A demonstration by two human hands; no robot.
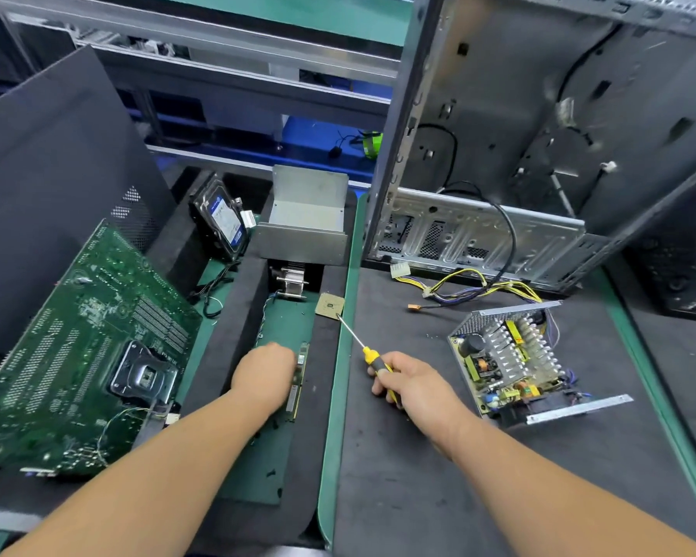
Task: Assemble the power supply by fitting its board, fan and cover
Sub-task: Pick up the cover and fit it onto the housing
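Both forearms bare to the frame edge — no sleeves, gloves, rings (or watch) on left hand (264, 369) or right hand (412, 385).

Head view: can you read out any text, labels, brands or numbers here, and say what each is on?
No text here can be read.
Hard drive: blue and white label, print too blurred.
Motherboard: white markings too small.
Power supply: board components carry no legible marks.
Memory stick: sticker beside the left hand, unreadable.
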